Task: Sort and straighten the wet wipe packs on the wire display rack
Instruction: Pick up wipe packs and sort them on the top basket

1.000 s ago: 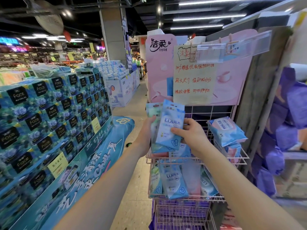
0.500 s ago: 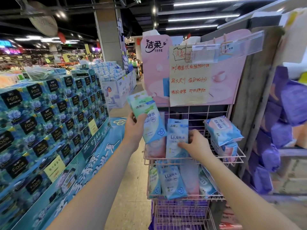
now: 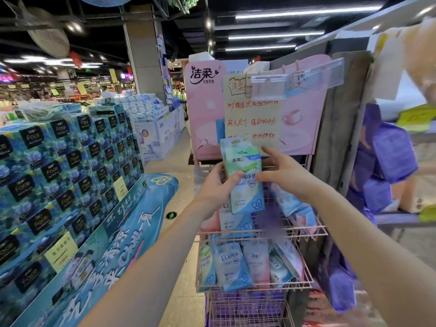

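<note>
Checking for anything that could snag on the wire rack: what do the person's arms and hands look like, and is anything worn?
Both forearms are bare, with no sleeves in view. The left hand and right hand wear no gloves, and no watch, ring or bracelet shows.

The green-and-white soft plastic wet wipe pack (image 3: 245,182) in the centre has a pale green top, a white middle with a green shape, and a blue corner at its 5 o'clock with a white flower outline. At 6 o'clock from it, the pink wire display rack (image 3: 259,235) carries a light blue flat pack (image 3: 232,267) with white flower outlines and a pale pink flat pack (image 3: 258,261). At 12 o'clock the pink cardboard backboard (image 3: 205,119) shows dark lettering, and the cream paper sign (image 3: 252,114) bears red handwriting. At 9 o'clock, the dark blue cardboard boxes (image 3: 59,173) show pale blue flowers and black labels. At 3 o'clock are purple plastic bags (image 3: 391,156).
</note>
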Motion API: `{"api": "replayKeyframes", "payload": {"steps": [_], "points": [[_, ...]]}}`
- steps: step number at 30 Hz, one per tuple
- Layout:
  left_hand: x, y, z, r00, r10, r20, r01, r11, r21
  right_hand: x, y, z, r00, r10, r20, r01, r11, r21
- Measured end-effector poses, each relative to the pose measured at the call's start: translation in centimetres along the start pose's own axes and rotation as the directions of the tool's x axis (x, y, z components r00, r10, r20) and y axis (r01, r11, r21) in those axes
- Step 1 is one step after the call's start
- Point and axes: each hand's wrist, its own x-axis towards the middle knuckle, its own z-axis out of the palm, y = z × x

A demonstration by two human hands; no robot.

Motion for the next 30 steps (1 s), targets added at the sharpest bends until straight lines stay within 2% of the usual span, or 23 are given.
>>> {"api": "replayKeyframes", "payload": {"steps": [5, 10, 13, 15, 16, 17, 19, 22, 26, 28, 30], "points": [[1.2, 1.3, 2.3, 0.997, -0.018, 0.07, 0.01, 0.994, 0.113, 1.0, -0.5, -4.1, 0.998, -0.024, 0.05, 0.028, 0.997, -0.078], [1.6, -0.5, 3.7, 0.999, -0.04, 0.029, 0.033, 0.978, 0.205, 0.9, 2.0, -3.5, 1.0, -0.007, 0.016, 0.012, 0.945, -0.327], [1.6, -1.0, 3.7, 0.999, -0.047, -0.025, 0.049, 0.992, 0.117, 1.1, 3.0, -3.6, 1.0, 0.0, -0.003, 0.0, 0.99, -0.141], [1.6, -0.8, 3.2, 0.998, -0.031, -0.047, 0.036, 0.993, 0.111, 1.2, 3.6, -3.9, 0.983, 0.071, -0.171, -0.093, 0.988, -0.126], [1.5, -0.6, 2.9, 0.998, -0.024, -0.062, 0.03, 0.995, 0.099, 1.3, 4.1, -4.1, 0.961, 0.119, -0.25, -0.174, 0.963, -0.208], [1.4, -0.4, 2.8, 0.997, -0.021, -0.078, 0.028, 0.997, 0.078, 1.3, 4.8, -4.1, 0.948, 0.172, -0.269, -0.253, 0.919, -0.304], [1.3, 0.0, 2.6, 0.995, -0.019, -0.1, 0.023, 0.999, 0.037, 1.0, 6.0, -3.4, 0.948, 0.274, -0.163, -0.318, 0.843, -0.434], [1.2, 0.4, 2.5, 0.993, -0.008, -0.12, 0.014, 0.999, 0.05, 0.6, 6.9, -1.9, 0.942, 0.335, 0.02, -0.279, 0.815, -0.508], [1.1, 0.8, 2.0, 0.99, -0.013, -0.144, 0.022, 0.998, 0.061, 0.2, 6.7, -1.3, 0.928, 0.352, 0.125, -0.234, 0.809, -0.54], [1.1, 1.0, 1.6, 0.986, -0.001, -0.167, 0.011, 0.998, 0.058, -0.1, 6.6, -0.7, 0.918, 0.38, 0.111, -0.225, 0.732, -0.643], [1.1, 1.1, 1.2, 0.983, 0.003, -0.185, 0.005, 0.999, 0.04, -0.4, 7.2, 0.7, 0.92, 0.392, -0.025, -0.263, 0.568, -0.78]]}}
